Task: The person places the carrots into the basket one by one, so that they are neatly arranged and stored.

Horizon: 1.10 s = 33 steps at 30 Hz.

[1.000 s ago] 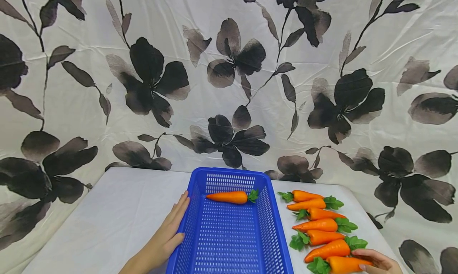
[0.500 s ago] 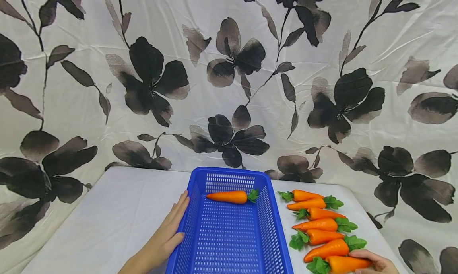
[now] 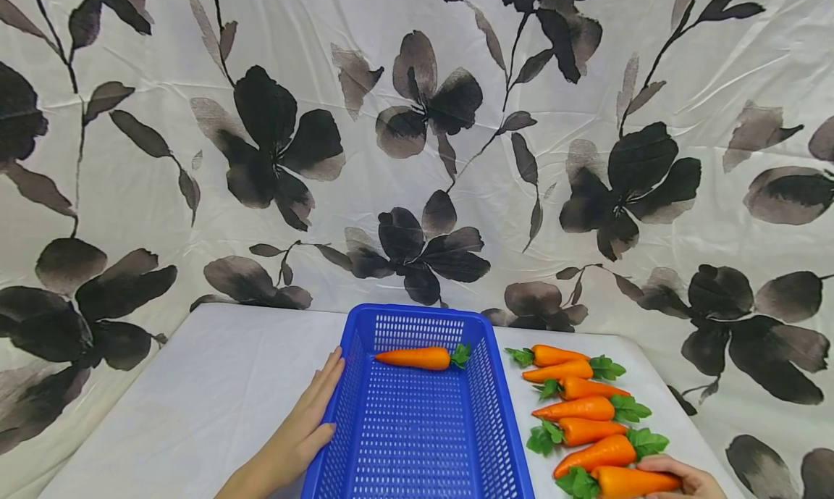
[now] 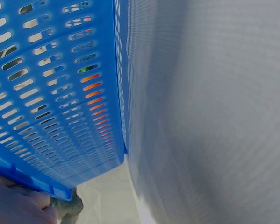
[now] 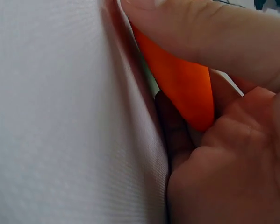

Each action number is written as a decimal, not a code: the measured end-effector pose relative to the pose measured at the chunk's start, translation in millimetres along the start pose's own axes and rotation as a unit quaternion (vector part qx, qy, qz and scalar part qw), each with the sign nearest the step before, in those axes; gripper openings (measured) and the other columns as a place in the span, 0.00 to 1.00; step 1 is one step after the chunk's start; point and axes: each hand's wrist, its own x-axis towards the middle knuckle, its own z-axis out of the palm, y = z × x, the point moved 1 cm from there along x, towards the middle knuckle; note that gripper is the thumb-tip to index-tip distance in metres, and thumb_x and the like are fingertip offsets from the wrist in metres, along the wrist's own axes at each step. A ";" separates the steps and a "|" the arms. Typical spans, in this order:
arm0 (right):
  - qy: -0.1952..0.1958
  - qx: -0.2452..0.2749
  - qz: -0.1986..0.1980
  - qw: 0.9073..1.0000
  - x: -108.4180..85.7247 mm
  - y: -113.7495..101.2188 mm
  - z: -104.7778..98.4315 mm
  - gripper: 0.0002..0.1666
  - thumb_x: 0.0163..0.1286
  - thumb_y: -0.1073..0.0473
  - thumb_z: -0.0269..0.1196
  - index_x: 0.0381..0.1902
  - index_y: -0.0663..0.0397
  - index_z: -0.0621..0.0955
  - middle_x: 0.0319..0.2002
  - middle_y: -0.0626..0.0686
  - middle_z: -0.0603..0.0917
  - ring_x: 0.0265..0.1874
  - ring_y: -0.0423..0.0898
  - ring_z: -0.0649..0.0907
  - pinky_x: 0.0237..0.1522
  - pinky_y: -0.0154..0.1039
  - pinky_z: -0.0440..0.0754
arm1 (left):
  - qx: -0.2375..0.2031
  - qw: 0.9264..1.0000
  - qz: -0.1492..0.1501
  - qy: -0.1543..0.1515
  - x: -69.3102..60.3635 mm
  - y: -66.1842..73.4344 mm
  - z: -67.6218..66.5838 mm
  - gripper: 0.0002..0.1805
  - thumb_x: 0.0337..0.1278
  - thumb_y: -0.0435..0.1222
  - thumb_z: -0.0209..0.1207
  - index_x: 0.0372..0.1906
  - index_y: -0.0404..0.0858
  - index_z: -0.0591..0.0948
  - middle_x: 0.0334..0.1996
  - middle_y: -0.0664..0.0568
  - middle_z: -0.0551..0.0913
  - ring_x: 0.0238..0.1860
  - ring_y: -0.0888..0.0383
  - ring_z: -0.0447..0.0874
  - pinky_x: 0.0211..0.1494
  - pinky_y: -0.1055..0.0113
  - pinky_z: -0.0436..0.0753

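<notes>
My left hand (image 3: 302,426) rests against the left rim of a blue plastic basket (image 3: 498,412), its fingers extended along the side. In the left wrist view, that hand (image 4: 23,205) touches the rim beside the slotted wall (image 4: 55,88). Inside the basket, near its far end, lies one orange carrot (image 3: 417,358) with green leaves. At the lower right my right hand (image 3: 693,477) grips the tail end of the nearest carrot (image 3: 625,482). The right wrist view has this carrot's orange tip (image 5: 186,88) between thumb and fingers, close to the white cloth.
Several more carrots lie in a column right of the basket, among them a leafy one (image 3: 596,452) beside the held carrot. White cloth covers the table (image 3: 215,383). Behind it hangs a floral curtain (image 3: 417,173).
My right hand has shifted slightly and its thumb has moved down beside the nearest carrot, which has hardly moved. The left hand and basket stay in place.
</notes>
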 end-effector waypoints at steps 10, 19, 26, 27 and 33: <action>0.032 0.017 0.002 0.999 -4.1 3.0 0.3 0.24 0.65 0.74 0.61 0.52 0.45 0.86 0.47 0.34 0.85 0.46 0.32 0.83 0.48 0.28 0.80 | 0.002 1.000 -0.001 0.000 -0.3 -1.2 0.5 0.47 0.46 0.23 0.47 0.77 0.27 0.47 0.78 0.32 0.42 0.79 0.44 0.35 0.75 0.73 0.31; 0.050 0.041 -0.048 0.997 -5.7 2.4 2.5 0.30 0.63 0.79 0.58 0.55 0.45 0.85 0.49 0.36 0.85 0.47 0.30 0.82 0.47 0.27 0.81 | -0.003 1.000 -0.007 -0.007 0.0 -0.6 -0.1 0.48 0.45 0.24 0.47 0.78 0.28 0.46 0.78 0.33 0.41 0.79 0.45 0.34 0.75 0.73 0.31; 0.072 0.051 -0.061 0.994 -4.7 -10.6 3.8 0.23 0.62 0.80 0.59 0.54 0.63 0.82 0.49 0.38 0.85 0.46 0.33 0.83 0.47 0.27 0.80 | -0.006 1.000 -0.005 -0.004 -0.1 -1.6 0.9 0.48 0.46 0.24 0.46 0.78 0.28 0.46 0.78 0.33 0.40 0.79 0.45 0.34 0.74 0.73 0.30; 0.073 0.045 -0.061 0.994 -4.4 -13.6 3.5 0.23 0.62 0.80 0.59 0.55 0.66 0.81 0.49 0.38 0.85 0.46 0.33 0.83 0.48 0.27 0.80 | -0.007 1.000 -0.004 -0.003 0.0 -1.1 0.8 0.48 0.46 0.24 0.46 0.78 0.28 0.46 0.78 0.33 0.40 0.79 0.45 0.34 0.74 0.73 0.30; 0.101 -0.008 0.005 0.995 -4.3 -31.8 -1.2 0.21 0.63 0.74 0.63 0.55 0.72 0.78 0.46 0.35 0.84 0.43 0.35 0.83 0.46 0.26 0.80 | -0.008 1.000 0.008 0.007 1.2 1.3 0.7 0.47 0.46 0.24 0.46 0.78 0.28 0.47 0.78 0.33 0.42 0.79 0.45 0.35 0.74 0.74 0.31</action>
